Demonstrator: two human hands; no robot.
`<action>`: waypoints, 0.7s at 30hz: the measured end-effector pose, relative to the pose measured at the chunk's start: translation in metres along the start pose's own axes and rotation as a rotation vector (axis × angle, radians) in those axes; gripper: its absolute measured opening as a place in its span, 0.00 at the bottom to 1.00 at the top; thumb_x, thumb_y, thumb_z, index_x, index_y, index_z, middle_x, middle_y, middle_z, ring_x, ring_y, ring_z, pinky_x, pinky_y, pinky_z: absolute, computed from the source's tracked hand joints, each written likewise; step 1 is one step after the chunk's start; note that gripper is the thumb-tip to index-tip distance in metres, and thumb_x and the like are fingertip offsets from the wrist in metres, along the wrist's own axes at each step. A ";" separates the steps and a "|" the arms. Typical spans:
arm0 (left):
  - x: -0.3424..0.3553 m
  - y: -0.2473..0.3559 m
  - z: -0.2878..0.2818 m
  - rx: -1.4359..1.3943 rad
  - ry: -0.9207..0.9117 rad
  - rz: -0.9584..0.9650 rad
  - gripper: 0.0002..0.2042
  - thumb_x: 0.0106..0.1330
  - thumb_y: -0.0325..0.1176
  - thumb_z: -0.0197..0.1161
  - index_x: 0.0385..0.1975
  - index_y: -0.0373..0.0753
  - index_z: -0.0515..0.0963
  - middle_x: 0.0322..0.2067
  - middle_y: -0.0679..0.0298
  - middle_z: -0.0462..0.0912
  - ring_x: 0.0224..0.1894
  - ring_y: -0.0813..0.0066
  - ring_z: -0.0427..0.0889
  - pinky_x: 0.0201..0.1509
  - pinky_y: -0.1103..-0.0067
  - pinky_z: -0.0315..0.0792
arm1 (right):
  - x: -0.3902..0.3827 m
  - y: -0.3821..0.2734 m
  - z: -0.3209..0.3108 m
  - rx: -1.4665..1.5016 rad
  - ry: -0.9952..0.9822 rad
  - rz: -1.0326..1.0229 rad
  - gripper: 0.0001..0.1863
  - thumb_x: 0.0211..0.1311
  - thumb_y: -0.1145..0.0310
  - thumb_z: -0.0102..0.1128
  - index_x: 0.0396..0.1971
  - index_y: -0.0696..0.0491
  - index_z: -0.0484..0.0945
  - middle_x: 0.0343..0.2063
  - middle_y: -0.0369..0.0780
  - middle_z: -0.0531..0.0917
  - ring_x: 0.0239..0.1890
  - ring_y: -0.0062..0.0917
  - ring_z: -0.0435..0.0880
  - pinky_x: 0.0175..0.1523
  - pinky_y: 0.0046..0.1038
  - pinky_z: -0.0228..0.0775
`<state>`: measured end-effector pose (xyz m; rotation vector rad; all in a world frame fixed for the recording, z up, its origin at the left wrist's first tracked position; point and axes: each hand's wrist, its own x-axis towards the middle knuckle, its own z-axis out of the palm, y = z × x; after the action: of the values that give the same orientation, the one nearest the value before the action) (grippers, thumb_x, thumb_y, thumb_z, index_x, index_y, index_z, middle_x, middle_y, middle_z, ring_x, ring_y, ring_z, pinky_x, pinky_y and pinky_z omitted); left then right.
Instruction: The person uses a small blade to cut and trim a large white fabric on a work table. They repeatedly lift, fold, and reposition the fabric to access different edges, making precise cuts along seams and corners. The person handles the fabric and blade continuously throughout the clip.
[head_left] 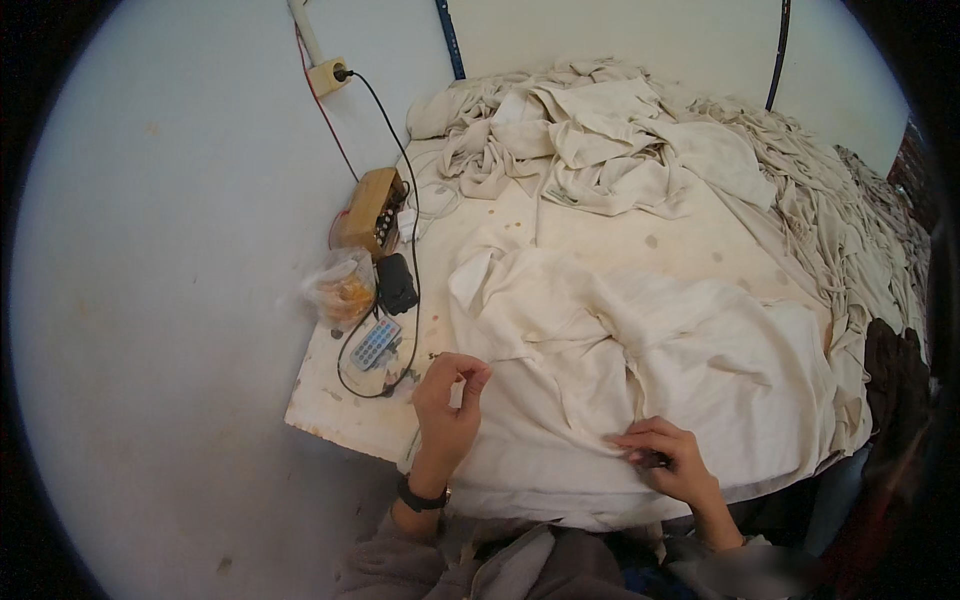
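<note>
The left hand point(448, 400), low and left of centre in the frame, has its fingers curled with thumb and forefinger pinched together at the near left edge of a cream garment point(640, 360); what sits in the pinch is too small to tell. A dark watch point(420, 497) bands that wrist. The right hand point(668, 458), low and right of centre, lies on the garment with fingers bent and part-closed over a small dark object point(652, 460) that cannot be made out. The garment is spread crumpled across the middle of the frame on a pale, stained table point(345, 410). Just left of the left hand lie a small remote control point(374, 343) and a looping black cable point(412, 200). Above these sit a black device point(396, 283), a clear plastic bag point(342, 288) with orange contents and a wooden box point(370, 212) with knobs. A heap of cream fabric point(620, 140) fills the upper centre and right.
</note>
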<state>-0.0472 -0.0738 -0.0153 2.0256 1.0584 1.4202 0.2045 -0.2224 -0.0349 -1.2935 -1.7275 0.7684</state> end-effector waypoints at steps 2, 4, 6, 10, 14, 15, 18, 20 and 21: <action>0.003 0.000 0.005 0.094 0.008 0.064 0.05 0.54 0.24 0.64 0.29 0.36 0.76 0.27 0.64 0.77 0.33 0.68 0.75 0.37 0.77 0.66 | -0.006 -0.005 -0.005 0.306 0.081 -0.096 0.09 0.52 0.69 0.61 0.33 0.55 0.83 0.31 0.43 0.83 0.23 0.22 0.78 0.23 0.21 0.65; 0.008 -0.003 0.011 0.357 -0.007 0.180 0.06 0.53 0.24 0.64 0.30 0.37 0.77 0.28 0.64 0.77 0.35 0.68 0.75 0.39 0.75 0.66 | -0.014 -0.011 -0.009 0.749 0.012 -0.076 0.16 0.59 0.59 0.58 0.31 0.59 0.82 0.27 0.45 0.83 0.17 0.18 0.72 0.19 0.19 0.57; 0.012 -0.008 0.015 0.491 -0.069 0.299 0.07 0.52 0.25 0.65 0.30 0.38 0.78 0.30 0.64 0.77 0.36 0.68 0.74 0.41 0.74 0.65 | -0.019 -0.015 -0.011 0.937 0.024 -0.051 0.28 0.61 0.47 0.53 0.31 0.63 0.81 0.20 0.45 0.82 0.08 0.13 0.59 0.14 0.19 0.45; 0.009 -0.013 0.017 0.560 -0.082 0.369 0.07 0.53 0.27 0.64 0.32 0.41 0.77 0.32 0.66 0.76 0.35 0.70 0.73 0.41 0.73 0.63 | -0.016 -0.019 -0.006 0.893 0.082 0.187 0.24 0.62 0.52 0.54 0.31 0.63 0.81 0.20 0.47 0.81 0.07 0.13 0.57 0.13 0.19 0.42; 0.001 -0.006 0.011 0.527 -0.033 0.391 0.07 0.52 0.26 0.64 0.30 0.40 0.76 0.31 0.66 0.76 0.34 0.70 0.73 0.41 0.72 0.63 | -0.005 -0.024 0.000 0.487 -0.039 0.218 0.15 0.63 0.63 0.55 0.38 0.60 0.81 0.24 0.43 0.82 0.26 0.20 0.77 0.30 0.18 0.64; -0.001 -0.004 0.009 0.532 -0.029 0.398 0.07 0.50 0.25 0.65 0.30 0.39 0.77 0.30 0.66 0.77 0.34 0.69 0.74 0.42 0.72 0.63 | -0.002 -0.025 0.000 0.394 -0.055 0.185 0.15 0.63 0.63 0.55 0.38 0.60 0.81 0.25 0.43 0.82 0.28 0.21 0.77 0.33 0.20 0.65; -0.004 0.001 0.003 0.571 -0.045 0.405 0.07 0.49 0.24 0.65 0.28 0.39 0.76 0.30 0.66 0.78 0.34 0.69 0.75 0.42 0.73 0.63 | 0.000 -0.026 -0.001 0.570 -0.050 0.114 0.14 0.64 0.66 0.53 0.37 0.61 0.81 0.25 0.43 0.82 0.30 0.23 0.78 0.37 0.22 0.67; -0.005 0.001 0.002 0.609 -0.068 0.395 0.07 0.48 0.25 0.66 0.26 0.40 0.75 0.30 0.66 0.78 0.34 0.69 0.75 0.43 0.72 0.62 | 0.001 -0.024 -0.003 0.736 0.026 0.040 0.13 0.65 0.68 0.52 0.37 0.62 0.81 0.26 0.43 0.82 0.30 0.24 0.79 0.39 0.23 0.67; -0.006 0.001 0.002 0.630 -0.080 0.388 0.07 0.48 0.26 0.66 0.26 0.40 0.75 0.30 0.66 0.78 0.34 0.68 0.74 0.43 0.72 0.62 | 0.001 -0.022 -0.003 0.726 0.037 0.123 0.13 0.65 0.68 0.52 0.37 0.62 0.81 0.27 0.44 0.82 0.30 0.24 0.79 0.39 0.23 0.68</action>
<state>-0.0464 -0.0790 -0.0188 2.8387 1.2344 1.2594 0.1965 -0.2278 -0.0145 -0.8955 -1.1633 1.2826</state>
